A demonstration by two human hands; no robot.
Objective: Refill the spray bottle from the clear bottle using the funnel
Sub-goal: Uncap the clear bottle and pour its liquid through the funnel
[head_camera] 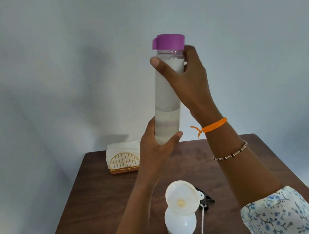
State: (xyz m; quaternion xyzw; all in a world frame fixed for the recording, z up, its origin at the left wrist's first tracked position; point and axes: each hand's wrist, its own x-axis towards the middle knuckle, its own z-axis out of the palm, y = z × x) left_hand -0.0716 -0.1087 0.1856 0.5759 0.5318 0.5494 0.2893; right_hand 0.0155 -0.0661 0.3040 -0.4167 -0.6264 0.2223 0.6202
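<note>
I hold a tall frosted clear bottle [166,95] upright in the air above the table, its purple cap [168,42] screwed on. Water fills roughly its lower third. My left hand [154,150] cups the bottle's base. My right hand [186,78] wraps its upper body just under the cap. Below, near the front of the table, the white spray bottle [180,225] stands with a cream funnel [181,197] seated in its neck. The black spray head [206,199] with its white tube lies on the table just right of it.
A gold wire holder with white napkins [123,158] stands at the back left of the dark wooden table [94,204]. A pale wall rises behind. The table's edges run close on both sides.
</note>
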